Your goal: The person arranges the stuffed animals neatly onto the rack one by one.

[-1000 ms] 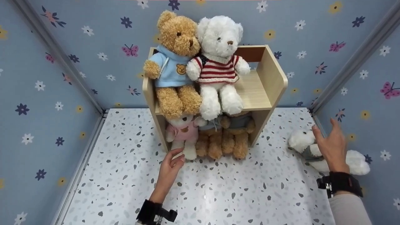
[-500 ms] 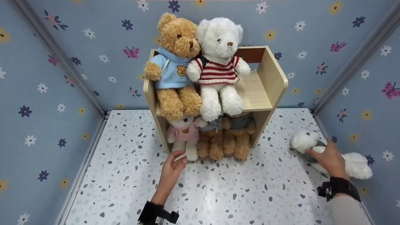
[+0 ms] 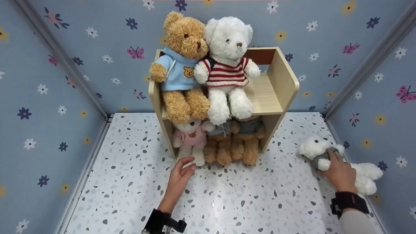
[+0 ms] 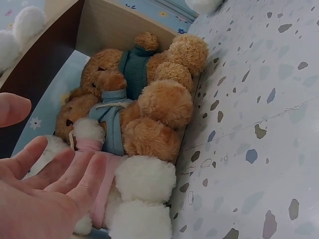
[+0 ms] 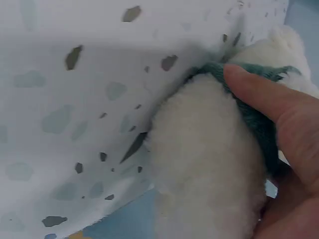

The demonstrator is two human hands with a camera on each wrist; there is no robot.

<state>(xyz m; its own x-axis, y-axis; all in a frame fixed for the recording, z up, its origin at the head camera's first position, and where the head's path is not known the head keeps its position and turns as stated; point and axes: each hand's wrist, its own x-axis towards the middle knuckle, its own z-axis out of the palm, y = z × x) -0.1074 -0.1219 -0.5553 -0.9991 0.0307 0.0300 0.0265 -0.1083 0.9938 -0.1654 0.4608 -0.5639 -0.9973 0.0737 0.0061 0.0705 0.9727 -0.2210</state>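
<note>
On the floor at the right of the head view, my right hand (image 3: 341,175) grips a white teddy bear (image 3: 312,147) around its middle. The bear lies on its side, head toward the shelf. Up close in the right wrist view, my thumb presses on the bear's green knitted top (image 5: 259,124), with a fluffy white leg (image 5: 204,149) in front. My left hand (image 3: 179,178) holds nothing, its fingers relaxed in front of the lower shelf. Nearest to it sits a white teddy bear in a pink top (image 3: 192,138), whose feet show beside my fingers in the left wrist view.
A small two-tier wooden shelf (image 3: 289,87) stands against the flowered back wall. On top sit a brown bear in a blue hoodie (image 3: 180,73) and a white bear in a striped sweater (image 3: 227,73). Two brown bears (image 4: 162,107) fill the rest of the lower tier.
My right hand has come down from above the white bear onto its body and taken hold, turning it slightly. The left hand has barely moved.
</note>
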